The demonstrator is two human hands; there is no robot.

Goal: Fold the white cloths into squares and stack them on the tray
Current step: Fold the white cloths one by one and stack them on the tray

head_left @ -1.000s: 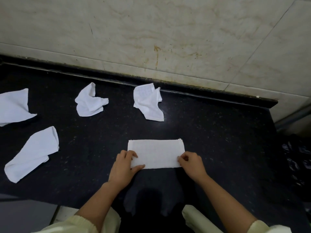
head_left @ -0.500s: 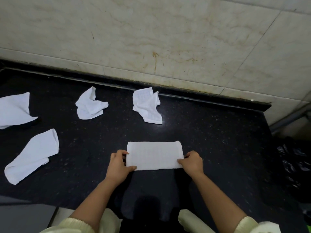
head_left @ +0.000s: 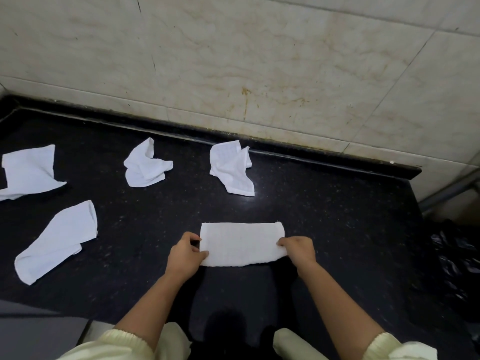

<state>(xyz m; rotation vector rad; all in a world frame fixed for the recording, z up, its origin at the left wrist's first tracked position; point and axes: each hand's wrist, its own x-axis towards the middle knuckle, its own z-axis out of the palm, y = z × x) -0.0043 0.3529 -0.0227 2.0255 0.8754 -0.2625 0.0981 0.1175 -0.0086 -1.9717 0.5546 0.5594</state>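
Two hands grip the ends of a half-folded white cloth on a black speckled stone counter.

The counter runs under a cream marbled tile wall. The white cloth folded into a long rectangle lies flat at the counter's near middle. Four loose white cloths lie beyond and left of it: a long rumpled one near left, a flared one far left, a crumpled one behind left, a creased one straight behind. The left hand pinches the rectangle's left end; the right hand pinches its right end, fingers curled.
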